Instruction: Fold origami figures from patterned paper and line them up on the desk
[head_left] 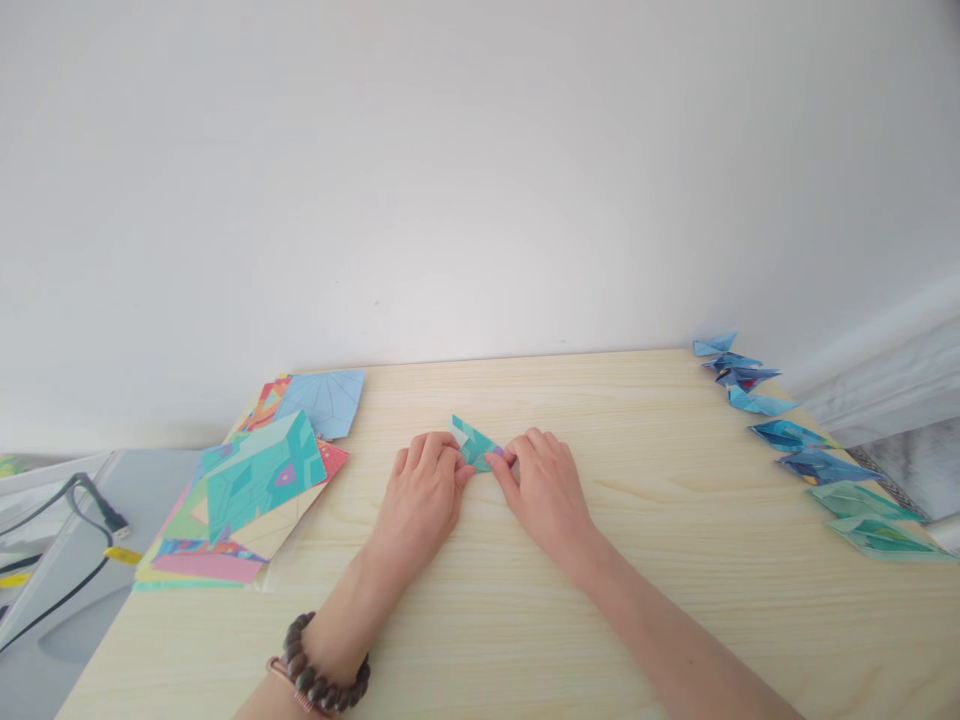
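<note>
A small, partly folded teal paper (474, 443) lies on the light wooden table (525, 620) near its middle. My left hand (421, 492) presses its left end with curled fingers pinched on the paper. My right hand (541, 483) pinches its right end, thumb and forefinger closed on a fold. Both hands rest on the tabletop, touching each other at the fingertips. A beaded bracelet (322, 675) circles my left wrist.
A loose stack of patterned coloured paper sheets (259, 480) lies at the table's left. Several folded blue and teal paper figures (787, 435) line the right edge. A white wall rises behind. Black cables (82, 510) lie on a grey surface at the far left.
</note>
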